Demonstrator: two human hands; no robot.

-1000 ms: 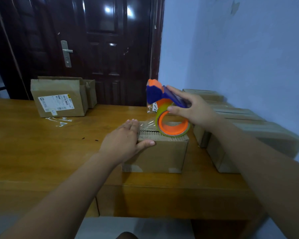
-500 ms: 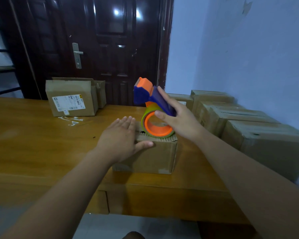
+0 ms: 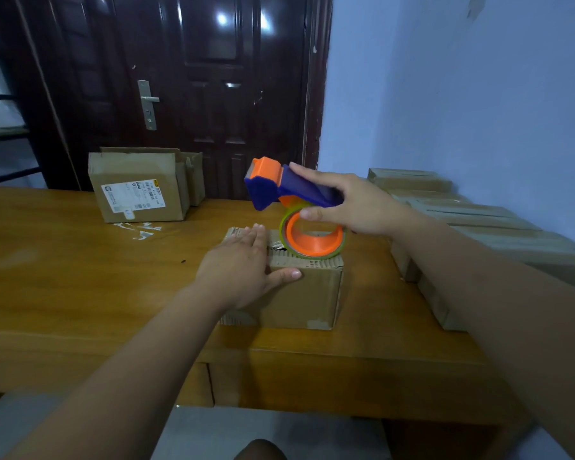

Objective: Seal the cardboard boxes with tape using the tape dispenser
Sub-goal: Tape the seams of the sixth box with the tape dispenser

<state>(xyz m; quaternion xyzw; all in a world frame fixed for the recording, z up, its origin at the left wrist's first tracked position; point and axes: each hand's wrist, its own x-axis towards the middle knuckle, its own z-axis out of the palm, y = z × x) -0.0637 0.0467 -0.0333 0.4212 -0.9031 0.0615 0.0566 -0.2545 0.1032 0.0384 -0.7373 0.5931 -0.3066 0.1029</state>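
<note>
1. Brown cardboard at the far left of the table: an open box with a white shipping label, flaps up, not yet sealed. Another box tucked just behind it. Scraps of clear tape on the wood just in front.
2. At the centre, near the table's front edge: a small cardboard box. Flat on its top, the left hand, fingers straight and together, thumb over the front upper edge. Pressing the flaps down and grasping nothing.
3. Just right of that hand: the tape dispenser, blue with an orange tip. Its orange-cored roll of clear tape resting on the right part of the box top. Wrapped round the blue handle, the right hand, thumb against the roll's side.
4. A shiny patch, apparently tape, on the top between hand and roll; extent hard to tell. Judged mid-seal: strip probably yet to be drawn across, cut and smoothed.
5. To the right: a row of closed cardboard boxes along the wall, seemingly sealed, though not certain. By appearance, much done, with the centre box and the open ones at left remaining.
6. Surface: a glossy honey-coloured wooden table, with a drawer front below the front edge.
7. Room, left to right: dark shelving at the edge, a dark reddish-brown panelled door with a silver lever handle, then a pale blue wall with chipped paint.
</note>
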